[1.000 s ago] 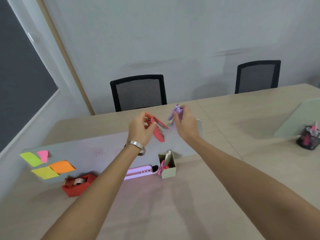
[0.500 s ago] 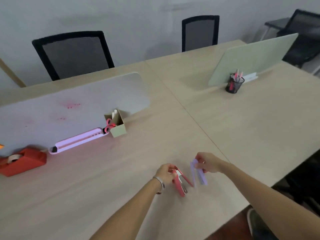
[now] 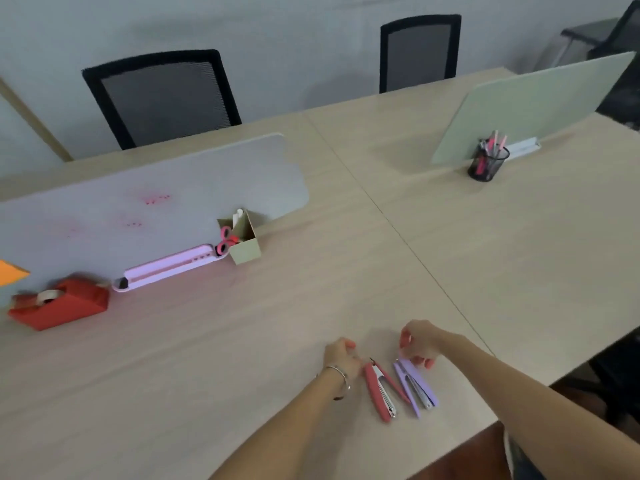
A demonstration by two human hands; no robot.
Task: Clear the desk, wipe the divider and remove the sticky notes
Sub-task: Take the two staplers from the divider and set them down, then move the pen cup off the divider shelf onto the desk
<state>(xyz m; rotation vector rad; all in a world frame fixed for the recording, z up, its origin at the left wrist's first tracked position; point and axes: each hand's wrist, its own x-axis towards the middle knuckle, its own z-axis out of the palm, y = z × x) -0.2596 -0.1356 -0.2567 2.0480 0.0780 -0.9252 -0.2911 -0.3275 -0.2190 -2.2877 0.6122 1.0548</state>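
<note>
Two staplers lie side by side on the desk (image 3: 207, 358) near its front edge: a red stapler (image 3: 377, 393) and a purple stapler (image 3: 417, 388). My left hand (image 3: 341, 356) is curled against the far end of the red one. My right hand (image 3: 420, 342) hovers over the far end of the purple one with its fingers apart. The grey divider (image 3: 194, 174) stands at the back left with pink marks (image 3: 156, 199) on it. An orange sticky note (image 3: 10, 271) shows at the divider's left end, cut off by the frame.
At the divider's foot are a red tape dispenser (image 3: 62, 304), a pink pen tray (image 3: 169, 268) and a small cardboard box (image 3: 246, 247) holding pink scissors (image 3: 225, 241). A green divider (image 3: 526, 105) and a mesh pen cup (image 3: 486, 164) stand on the right desk. Two chairs stand behind the desks.
Both hands came down from in front of the divider to the desk's front edge with the staplers, which now lie flat on the desk. The view has turned right and down.
</note>
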